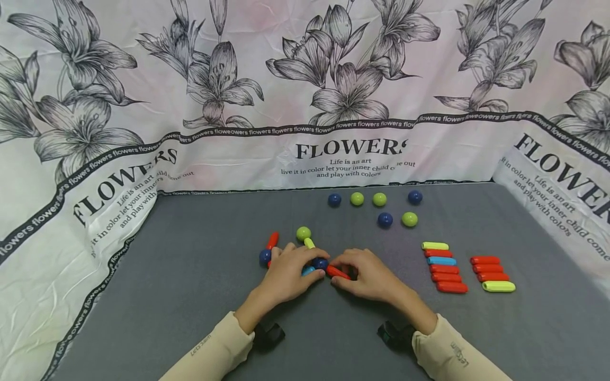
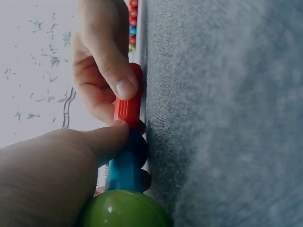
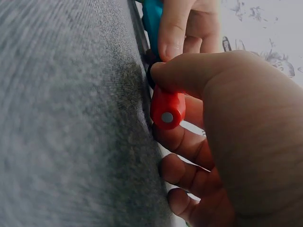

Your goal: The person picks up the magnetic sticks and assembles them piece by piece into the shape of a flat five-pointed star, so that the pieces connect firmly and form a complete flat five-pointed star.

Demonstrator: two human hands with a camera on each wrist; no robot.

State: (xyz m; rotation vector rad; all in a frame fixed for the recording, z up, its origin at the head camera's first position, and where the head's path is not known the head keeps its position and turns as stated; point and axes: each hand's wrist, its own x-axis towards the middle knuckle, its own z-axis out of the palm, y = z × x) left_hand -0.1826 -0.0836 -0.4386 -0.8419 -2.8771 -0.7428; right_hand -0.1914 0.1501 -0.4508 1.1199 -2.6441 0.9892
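Note:
My left hand (image 1: 289, 270) pinches a dark blue ball (image 1: 320, 263) between thumb and fingers at the middle of the table. A blue rod (image 2: 124, 172) joins that ball to a green ball (image 2: 125, 210) under the left hand. My right hand (image 1: 369, 272) pinches a red rod (image 1: 337, 272), its near end touching the dark blue ball; a round silvery disc shows in its other end in the right wrist view. A yellow-green rod (image 1: 309, 243) runs from the dark blue ball toward another green ball (image 1: 303, 233). Left of the hand, a red rod (image 1: 272, 241) meets a second dark blue ball (image 1: 265, 257).
Several loose dark blue balls (image 1: 385, 220) and green balls (image 1: 379, 199) lie at the back right. Two columns of rods, red, yellow-green and blue (image 1: 441, 261), lie at the right on the grey cloth (image 1: 190, 296). A flower-print curtain (image 1: 229, 164) hangs behind.

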